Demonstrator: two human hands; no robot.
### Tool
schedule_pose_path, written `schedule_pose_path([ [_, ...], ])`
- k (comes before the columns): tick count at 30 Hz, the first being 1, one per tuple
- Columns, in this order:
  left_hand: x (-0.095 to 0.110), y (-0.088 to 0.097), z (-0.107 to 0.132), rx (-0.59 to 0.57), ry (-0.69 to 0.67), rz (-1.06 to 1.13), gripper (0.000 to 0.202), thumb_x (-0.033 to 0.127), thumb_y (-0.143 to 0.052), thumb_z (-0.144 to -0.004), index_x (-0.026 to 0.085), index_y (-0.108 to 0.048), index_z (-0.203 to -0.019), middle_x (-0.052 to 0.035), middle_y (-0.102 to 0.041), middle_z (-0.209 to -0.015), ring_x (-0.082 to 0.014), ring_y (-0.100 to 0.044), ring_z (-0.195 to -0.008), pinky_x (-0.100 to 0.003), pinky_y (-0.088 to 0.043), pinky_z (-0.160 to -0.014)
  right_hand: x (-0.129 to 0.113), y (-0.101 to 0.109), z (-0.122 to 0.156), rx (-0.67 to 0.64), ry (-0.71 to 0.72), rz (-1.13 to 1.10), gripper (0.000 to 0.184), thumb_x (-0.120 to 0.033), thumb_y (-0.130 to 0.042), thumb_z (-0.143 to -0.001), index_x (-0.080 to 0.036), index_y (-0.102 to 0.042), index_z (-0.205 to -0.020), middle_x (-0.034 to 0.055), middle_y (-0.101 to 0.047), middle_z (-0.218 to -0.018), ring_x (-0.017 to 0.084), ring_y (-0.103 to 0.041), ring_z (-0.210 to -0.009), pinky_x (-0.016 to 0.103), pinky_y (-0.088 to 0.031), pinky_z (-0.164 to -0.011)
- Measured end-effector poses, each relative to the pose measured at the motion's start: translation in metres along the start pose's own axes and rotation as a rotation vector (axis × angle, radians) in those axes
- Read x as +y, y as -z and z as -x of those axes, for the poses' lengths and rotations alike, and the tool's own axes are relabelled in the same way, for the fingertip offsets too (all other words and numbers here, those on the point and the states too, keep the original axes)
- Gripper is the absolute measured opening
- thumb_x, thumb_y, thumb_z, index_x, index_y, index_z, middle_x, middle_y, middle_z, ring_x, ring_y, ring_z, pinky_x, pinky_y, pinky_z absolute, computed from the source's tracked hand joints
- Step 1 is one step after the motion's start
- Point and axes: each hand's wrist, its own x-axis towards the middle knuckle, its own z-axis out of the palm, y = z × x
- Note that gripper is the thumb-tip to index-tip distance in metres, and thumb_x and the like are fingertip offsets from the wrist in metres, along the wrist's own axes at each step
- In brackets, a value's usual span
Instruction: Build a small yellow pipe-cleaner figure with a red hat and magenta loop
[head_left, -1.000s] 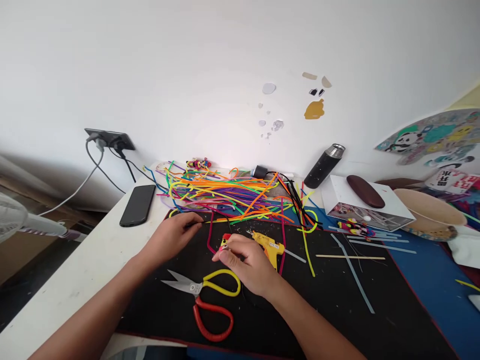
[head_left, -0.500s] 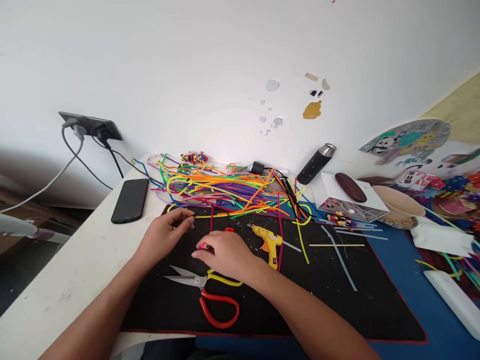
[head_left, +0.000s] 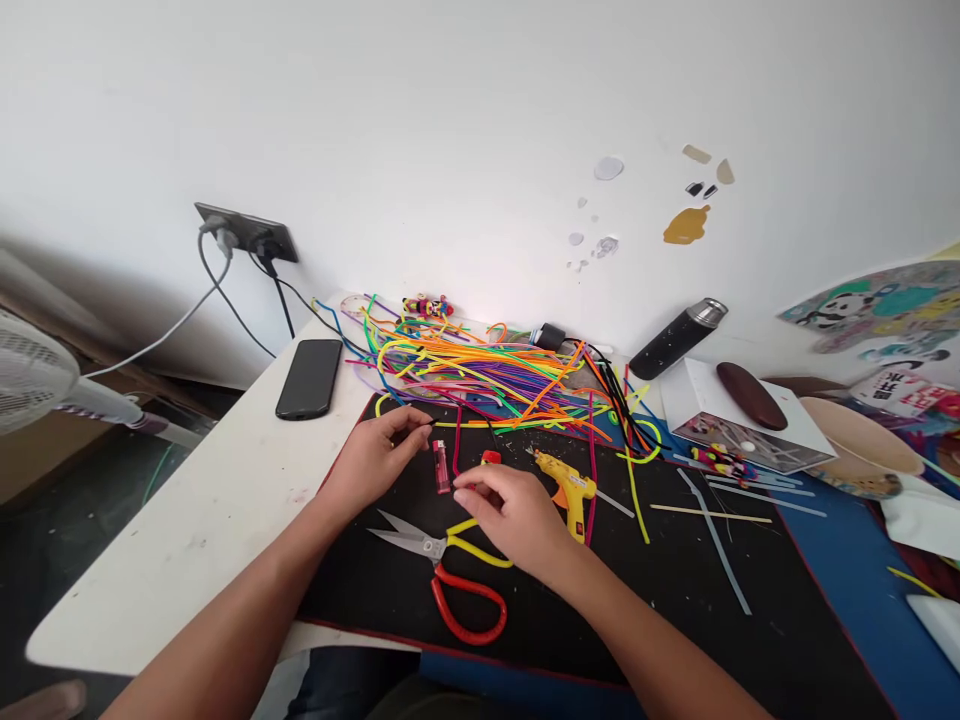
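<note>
My left hand (head_left: 379, 452) rests on the black mat (head_left: 675, 590), thumb and forefinger pinched on the end of a thin dark pipe cleaner. A pink lighter (head_left: 442, 467) lies flat on the mat between my two hands. My right hand (head_left: 514, 512) hovers just right of it, fingers loosely apart and holding nothing. A small red piece (head_left: 491, 458) sits beyond its fingertips. Scissors (head_left: 454, 575) with one yellow and one red handle lie under my right hand. A yellow glue gun (head_left: 568, 486) lies right of that hand.
A heap of coloured pipe cleaners (head_left: 487, 372) covers the back of the table. A black phone (head_left: 309, 378) lies at the left, a dark flask (head_left: 679, 338) and a white box (head_left: 709, 405) at the right. Glue sticks (head_left: 716, 545) lie on the mat. A fan (head_left: 30, 378) stands far left.
My right hand carried the pink lighter leftward, set it down on the mat and let go. My left hand kept its pinch. The camera view shifted.
</note>
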Motion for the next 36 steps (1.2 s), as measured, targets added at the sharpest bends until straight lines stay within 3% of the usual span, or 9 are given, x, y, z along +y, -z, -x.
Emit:
schedule_pose_path([
  [4, 0.001, -0.004, 0.001, 0.006, 0.001, -0.004, 0.030, 0.049, -0.061, -0.097, 0.022, -0.075, -0.100, -0.0001, -0.075, -0.076, -0.0191, -0.067, -0.070, -0.028, -0.049, -0.067, -0.007, 0.006, 0.021, -0.109, 0.019, 0.128, 0.020, -0.035, -0.075, -0.101, -0.023, -0.082, -0.115, 0.0017, -0.075, -0.086, 0.017, -0.068, -0.071, 0.029, -0.049, -0.070],
  [10, 0.002, -0.006, 0.002, -0.004, 0.009, -0.012, 0.031, 0.049, -0.061, -0.098, 0.022, -0.074, -0.100, -0.0010, -0.076, -0.079, -0.0194, -0.068, -0.073, -0.028, -0.051, -0.068, -0.015, 0.014, 0.040, -0.276, 0.014, 0.416, 0.042, -0.039, -0.081, -0.098, -0.020, -0.075, -0.135, 0.0127, -0.075, -0.122, 0.033, -0.071, -0.113, 0.045, -0.054, -0.098],
  [17, -0.001, -0.006, 0.002, 0.005, 0.019, -0.037, 0.030, 0.048, -0.061, -0.098, 0.021, -0.075, -0.102, -0.0009, -0.077, -0.079, -0.0193, -0.069, -0.073, -0.028, -0.050, -0.069, -0.013, 0.003, 0.053, -0.349, 0.024, 0.517, 0.039, -0.031, -0.080, -0.099, -0.018, -0.072, -0.135, 0.0138, -0.073, -0.125, 0.035, -0.067, -0.117, 0.051, -0.053, -0.104],
  [22, -0.002, -0.008, 0.003, -0.023, 0.019, -0.046, 0.029, 0.046, -0.061, -0.098, 0.021, -0.075, -0.102, -0.0012, -0.077, -0.080, -0.0196, -0.070, -0.075, -0.027, -0.050, -0.069, -0.014, -0.007, 0.056, -0.393, 0.076, 0.580, 0.039, -0.025, -0.077, -0.101, -0.016, -0.069, -0.137, 0.0137, -0.073, -0.121, 0.033, -0.068, -0.110, 0.050, -0.054, -0.100],
  [27, -0.002, -0.009, 0.003, -0.054, 0.028, -0.061, 0.030, 0.047, -0.059, -0.097, 0.022, -0.075, -0.102, -0.0033, -0.080, -0.084, -0.0219, -0.072, -0.078, -0.029, -0.052, -0.071, -0.015, -0.011, 0.057, -0.409, 0.137, 0.649, 0.051, -0.029, -0.082, -0.096, -0.014, -0.065, -0.141, 0.0163, -0.071, -0.118, 0.035, -0.068, -0.108, 0.048, -0.057, -0.090],
  [33, -0.001, -0.006, 0.003, -0.032, 0.015, -0.079, 0.032, 0.049, -0.060, -0.098, 0.022, -0.076, -0.104, -0.0027, -0.081, -0.085, -0.0216, -0.073, -0.078, -0.028, -0.054, -0.072, -0.018, -0.012, 0.053, -0.509, 0.056, 0.604, 0.037, -0.026, -0.071, -0.102, -0.018, -0.067, -0.137, 0.0128, -0.072, -0.120, 0.031, -0.073, -0.101, 0.038, -0.058, -0.078],
  [36, 0.000, -0.003, 0.001, 0.010, 0.021, -0.100, 0.033, 0.050, -0.061, -0.097, 0.022, -0.077, -0.104, -0.0023, -0.080, -0.082, -0.0214, -0.073, -0.074, -0.028, -0.055, -0.071, -0.017, -0.012, 0.052, -0.492, 0.011, 0.531, 0.036, -0.028, -0.069, -0.101, -0.019, -0.070, -0.135, 0.0119, -0.073, -0.120, 0.029, -0.075, -0.099, 0.037, -0.057, -0.081],
])
